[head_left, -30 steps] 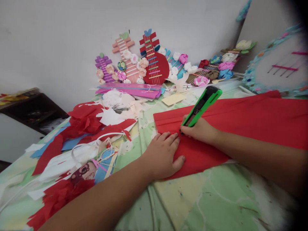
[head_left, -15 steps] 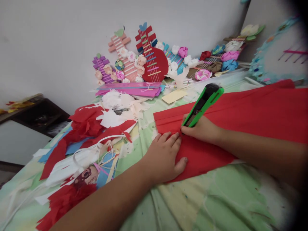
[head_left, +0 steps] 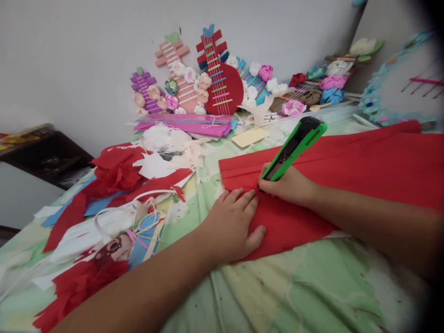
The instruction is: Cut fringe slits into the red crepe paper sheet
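Note:
A large piece of red paper or cloth [head_left: 374,162] lies across the right side of the covered surface, with a fold line near its left end. My left hand [head_left: 236,226] rests flat on its left end, fingers stretched out and thumb apart. In my right hand [head_left: 291,185] is a green and black utility knife [head_left: 294,148], held tilted like a pen. Its lower tip meets the red sheet just beyond my left fingertips. The blade itself is too small to make out.
Scraps of red [head_left: 118,171], white and blue paper are heaped at the left. Paper-flowered craft instruments, among them a red lute [head_left: 225,88], lean on the wall. A pale yellow card [head_left: 250,137] lies behind the red sheet. A dark shelf [head_left: 52,157] stands far left.
The view has shifted slightly, so the scraps at left appear farther left. Both hands keep nearly the same place on the red sheet, and the knife's tip has moved very little.

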